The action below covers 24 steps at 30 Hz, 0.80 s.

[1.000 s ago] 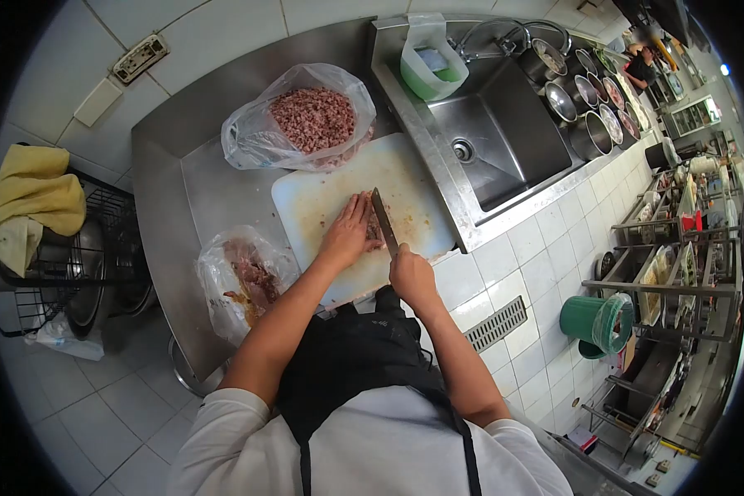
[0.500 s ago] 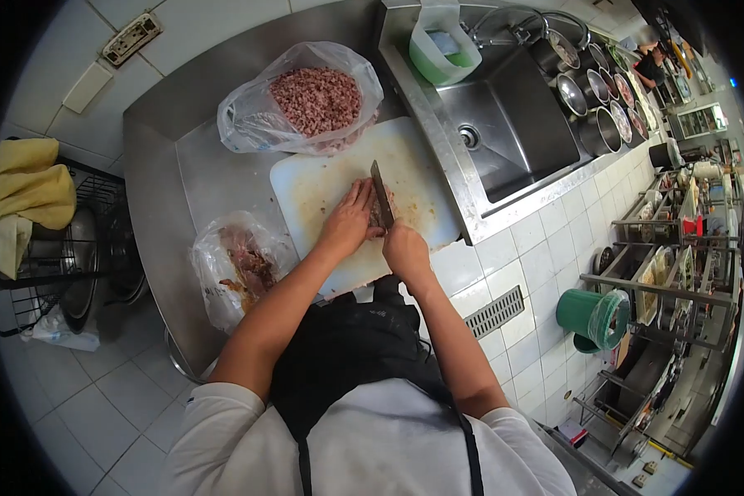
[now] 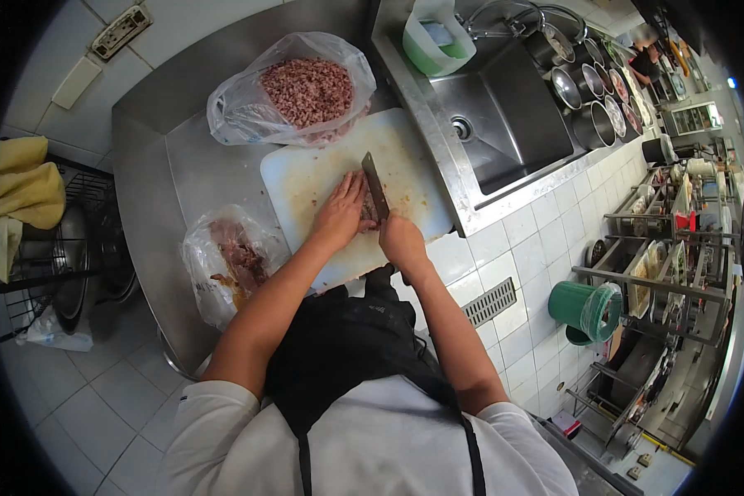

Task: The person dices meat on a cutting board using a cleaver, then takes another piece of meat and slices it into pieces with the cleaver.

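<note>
My right hand (image 3: 402, 240) is wrapped round the handle of a knife (image 3: 374, 186), whose wide blade points away from me over the white cutting board (image 3: 289, 186). Left of the blade, my left hand (image 3: 340, 211) presses on a small piece of meat (image 3: 369, 208), mostly hidden by fingers and blade. Beyond the board lies an open clear bag of diced meat (image 3: 307, 91), touching its far edge. At the board's left, a second clear bag holds larger meat pieces (image 3: 241, 252).
To the right is a steel sink (image 3: 504, 124) with a green-bottomed container (image 3: 438, 41) at its corner. Metal pots (image 3: 593, 124) stand past it. A green bin (image 3: 574, 304) stands on the right. Yellow cloths (image 3: 25, 182) hang on a rack at left. Another person (image 3: 643, 62) is far off.
The view has shifted slightly. The knife's blade has shifted and turned a little beside my left fingers. Both hands keep their holds.
</note>
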{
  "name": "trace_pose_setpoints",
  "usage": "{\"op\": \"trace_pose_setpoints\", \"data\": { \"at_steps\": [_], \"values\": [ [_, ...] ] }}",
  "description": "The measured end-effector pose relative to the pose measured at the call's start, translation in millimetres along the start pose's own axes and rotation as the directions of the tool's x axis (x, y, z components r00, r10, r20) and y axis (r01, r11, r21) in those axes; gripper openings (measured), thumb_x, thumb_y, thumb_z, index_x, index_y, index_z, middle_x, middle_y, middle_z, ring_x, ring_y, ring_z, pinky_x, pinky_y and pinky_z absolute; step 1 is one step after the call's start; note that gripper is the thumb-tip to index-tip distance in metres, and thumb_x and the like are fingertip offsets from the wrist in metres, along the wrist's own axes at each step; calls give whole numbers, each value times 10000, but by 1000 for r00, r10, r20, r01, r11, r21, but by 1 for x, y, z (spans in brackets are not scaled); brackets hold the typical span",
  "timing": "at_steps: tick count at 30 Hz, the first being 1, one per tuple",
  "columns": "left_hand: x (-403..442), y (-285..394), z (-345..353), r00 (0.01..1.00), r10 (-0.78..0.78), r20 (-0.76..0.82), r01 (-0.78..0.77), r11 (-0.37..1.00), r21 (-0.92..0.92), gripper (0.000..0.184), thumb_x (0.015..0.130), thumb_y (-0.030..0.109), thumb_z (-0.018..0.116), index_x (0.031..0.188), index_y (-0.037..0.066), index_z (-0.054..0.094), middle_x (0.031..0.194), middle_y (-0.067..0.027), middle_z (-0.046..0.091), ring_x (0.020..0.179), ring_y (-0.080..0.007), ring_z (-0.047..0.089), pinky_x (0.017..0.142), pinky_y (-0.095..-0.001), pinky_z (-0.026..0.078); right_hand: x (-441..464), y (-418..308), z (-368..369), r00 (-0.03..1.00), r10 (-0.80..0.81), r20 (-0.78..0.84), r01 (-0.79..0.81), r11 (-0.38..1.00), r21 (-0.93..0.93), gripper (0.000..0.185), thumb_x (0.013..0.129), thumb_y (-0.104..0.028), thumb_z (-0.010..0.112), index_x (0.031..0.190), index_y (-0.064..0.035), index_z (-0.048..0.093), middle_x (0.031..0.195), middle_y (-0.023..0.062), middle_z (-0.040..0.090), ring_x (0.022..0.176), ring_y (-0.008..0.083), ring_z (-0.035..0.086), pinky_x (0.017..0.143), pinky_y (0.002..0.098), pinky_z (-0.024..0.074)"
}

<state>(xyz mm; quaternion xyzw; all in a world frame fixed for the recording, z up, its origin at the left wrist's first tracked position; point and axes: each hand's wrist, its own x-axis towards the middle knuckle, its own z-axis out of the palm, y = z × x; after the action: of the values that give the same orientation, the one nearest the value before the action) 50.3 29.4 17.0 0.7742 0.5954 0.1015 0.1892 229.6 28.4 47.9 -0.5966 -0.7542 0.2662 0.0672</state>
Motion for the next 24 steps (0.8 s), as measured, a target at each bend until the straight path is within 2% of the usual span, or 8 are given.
{"op": "trace_pose_setpoints", "data": {
  "at_steps": [2, 5, 8, 11, 17, 19, 24],
  "values": [
    [-2, -1, -4, 1000, 5, -11, -6, 1000, -28, 1041, 833, 444, 798, 1585, -84, 310, 1693, -229, 265, 1585, -394, 213, 1301, -439, 233, -17, -3, -7, 999, 11, 39, -10, 999, -41, 177, 924, -100, 590, 976, 66, 625, 820, 303, 713, 780, 477, 729, 711, 551, 595],
    [-2, -3, -2, 999, 14, -35, -16, 999, -46, 1022, 837, 433, 798, 1583, -79, 323, 1692, -236, 261, 1580, -400, 224, 1297, -440, 239, -25, -6, -11, 996, 30, 84, -26, 999, -44, 217, 969, -142, 572, 948, 71, 610, 820, 341, 691, 780, 505, 706, 717, 575, 571],
    [-1, -2, 2, 1000, 7, -5, -7, 1000, 3, 1019, 847, 452, 790, 1580, -85, 328, 1701, -222, 253, 1591, -380, 205, 1305, -433, 222, 8, 5, 26, 999, -38, -19, 38, 999, 28, 208, 962, -141, 573, 966, 66, 592, 815, 338, 691, 769, 504, 703, 713, 583, 566],
    [0, -6, 3, 1000, 25, -8, -24, 998, 58, 1015, 847, 451, 792, 1578, -83, 334, 1697, -225, 260, 1588, -388, 209, 1303, -434, 223, 7, -6, 16, 995, -43, -85, 48, 997, 55, 216, 939, -129, 576, 997, 78, 594, 785, 309, 699, 753, 477, 719, 693, 562, 584],
    [-1, -1, -5, 1000, 15, -5, -15, 1000, -6, 1006, 851, 449, 793, 1578, -76, 338, 1688, -236, 272, 1581, -402, 219, 1297, -440, 235, -32, 2, 19, 999, 16, -40, -13, 996, 90, 235, 980, -160, 559, 964, 73, 576, 791, 332, 689, 751, 505, 701, 683, 581, 564],
    [-1, -1, -3, 1000, 12, -23, -12, 1000, -19, 1014, 840, 436, 803, 1583, -66, 330, 1682, -242, 279, 1576, -403, 231, 1292, -441, 249, -25, 6, 27, 999, -20, -41, 23, 997, 71, 238, 983, -161, 555, 960, 76, 574, 789, 330, 690, 744, 504, 701, 681, 579, 566],
    [3, -5, 2, 1000, 28, 3, -28, 998, 62, 1008, 858, 476, 781, 1574, -82, 342, 1693, -231, 264, 1585, -379, 217, 1299, -431, 229, -17, 6, 37, 995, 4, -103, 6, 995, 99, 238, 985, -160, 550, 951, 75, 570, 780, 325, 690, 734, 504, 703, 675, 578, 567]
  ]
}}
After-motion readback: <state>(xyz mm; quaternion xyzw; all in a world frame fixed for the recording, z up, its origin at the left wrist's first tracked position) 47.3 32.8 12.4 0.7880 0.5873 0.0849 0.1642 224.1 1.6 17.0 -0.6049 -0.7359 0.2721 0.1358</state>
